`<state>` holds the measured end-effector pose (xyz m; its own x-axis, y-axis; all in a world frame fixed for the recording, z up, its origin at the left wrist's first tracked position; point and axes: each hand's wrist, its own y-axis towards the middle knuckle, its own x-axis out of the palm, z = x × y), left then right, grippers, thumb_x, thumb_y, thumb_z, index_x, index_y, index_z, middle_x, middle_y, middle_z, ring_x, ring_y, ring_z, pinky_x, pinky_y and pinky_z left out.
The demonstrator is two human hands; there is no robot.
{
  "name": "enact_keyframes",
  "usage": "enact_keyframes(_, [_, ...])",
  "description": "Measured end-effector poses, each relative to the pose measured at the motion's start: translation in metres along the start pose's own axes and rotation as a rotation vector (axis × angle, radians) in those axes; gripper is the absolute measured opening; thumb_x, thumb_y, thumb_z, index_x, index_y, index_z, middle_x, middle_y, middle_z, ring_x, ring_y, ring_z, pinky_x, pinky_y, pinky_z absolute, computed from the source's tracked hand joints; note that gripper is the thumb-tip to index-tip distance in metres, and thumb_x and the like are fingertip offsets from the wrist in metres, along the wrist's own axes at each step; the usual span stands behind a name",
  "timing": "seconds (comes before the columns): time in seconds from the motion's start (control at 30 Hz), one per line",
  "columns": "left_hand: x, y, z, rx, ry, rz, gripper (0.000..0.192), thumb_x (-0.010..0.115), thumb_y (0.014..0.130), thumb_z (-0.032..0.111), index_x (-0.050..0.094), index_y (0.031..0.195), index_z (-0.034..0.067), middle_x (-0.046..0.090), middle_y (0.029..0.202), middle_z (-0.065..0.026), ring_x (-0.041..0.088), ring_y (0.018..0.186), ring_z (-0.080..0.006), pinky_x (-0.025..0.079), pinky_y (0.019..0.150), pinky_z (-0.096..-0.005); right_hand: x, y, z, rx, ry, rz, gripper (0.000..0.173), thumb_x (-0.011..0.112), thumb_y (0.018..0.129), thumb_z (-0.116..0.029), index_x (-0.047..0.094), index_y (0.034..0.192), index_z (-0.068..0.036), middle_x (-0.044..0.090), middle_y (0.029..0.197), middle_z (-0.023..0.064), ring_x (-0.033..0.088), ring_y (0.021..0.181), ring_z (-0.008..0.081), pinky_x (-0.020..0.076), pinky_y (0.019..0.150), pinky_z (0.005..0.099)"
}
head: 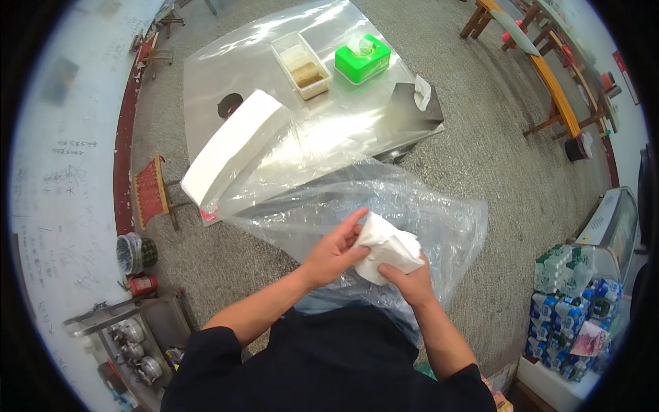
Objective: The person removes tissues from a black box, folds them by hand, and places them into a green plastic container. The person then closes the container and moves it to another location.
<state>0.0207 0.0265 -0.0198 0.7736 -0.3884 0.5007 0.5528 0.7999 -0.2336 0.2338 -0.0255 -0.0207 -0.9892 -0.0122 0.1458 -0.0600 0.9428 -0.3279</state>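
Both my hands hold a folded bundle of white paper tissues above a large clear plastic bag. My left hand has its thumb on the bundle's left side, with the index finger raised. My right hand grips the lower right side, thumb on top. The bag spreads from my lap to the metal-topped table. A long white stack of tissues lies on the table's left part, with clear film at its side. A green tissue box and a dark tissue box stand farther right, each with a tissue sticking out.
A plastic container with compartments and a dark round object are on the table. A red folding stool and a bin stand left. Wrapped bottle packs are stacked right. Wooden benches stand at the upper right.
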Motion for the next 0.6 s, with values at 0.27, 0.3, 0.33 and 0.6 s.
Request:
enact_keyframes(0.27, [-0.083, 0.198, 0.067, 0.522, 1.157, 0.246, 0.055, 0.075, 0.093, 0.029, 0.061, 0.139, 0.003, 0.057, 0.144, -0.0203, 0.053, 0.136, -0.0380, 0.042, 0.115, -0.0478, -0.073, 0.027, -0.018, 0.070, 0.066, 0.244, 0.057, 0.079, 0.081, -0.011, 0.059, 0.133, 0.004, 0.070, 0.121, 0.0119, 0.068, 0.109, 0.0219, 0.0545, 0.095, 0.0362])
enact_keyframes(0.3, [-0.104, 0.236, 0.077, 0.535, 1.246, 0.357, 0.051, 0.075, 0.092, 0.029, 0.064, 0.134, 0.002, 0.054, 0.146, -0.0241, 0.052, 0.136, -0.0424, 0.041, 0.115, -0.0496, -0.080, 0.026, -0.012, 0.069, 0.102, 0.248, 0.054, 0.079, 0.082, -0.012, 0.062, 0.130, 0.005, 0.071, 0.118, 0.0122, 0.069, 0.107, 0.0215, 0.0557, 0.092, 0.0359])
enact_keyframes(0.33, [-0.125, 0.271, 0.090, 0.511, 1.385, 0.402, 0.051, 0.074, 0.092, 0.032, 0.064, 0.133, 0.003, 0.050, 0.149, -0.0264, 0.049, 0.137, -0.0440, 0.040, 0.116, -0.0507, -0.085, 0.024, -0.005, 0.070, 0.139, 0.252, 0.050, 0.080, 0.083, -0.013, 0.065, 0.127, 0.005, 0.072, 0.115, 0.0126, 0.069, 0.104, 0.0211, 0.0568, 0.090, 0.0356])
enact_keyframes(0.6, [-0.159, 0.426, 0.145, -0.068, 2.024, 0.406, 0.066, 0.074, 0.077, 0.056, 0.074, 0.126, 0.011, 0.024, 0.168, -0.0218, 0.018, 0.157, -0.0390, 0.019, 0.123, -0.0647, -0.092, 0.004, 0.043, 0.251, 0.082, 0.310, 0.053, 0.081, 0.082, -0.010, 0.063, 0.130, 0.005, 0.072, 0.116, 0.0118, 0.068, 0.104, 0.0205, 0.0560, 0.091, 0.0354])
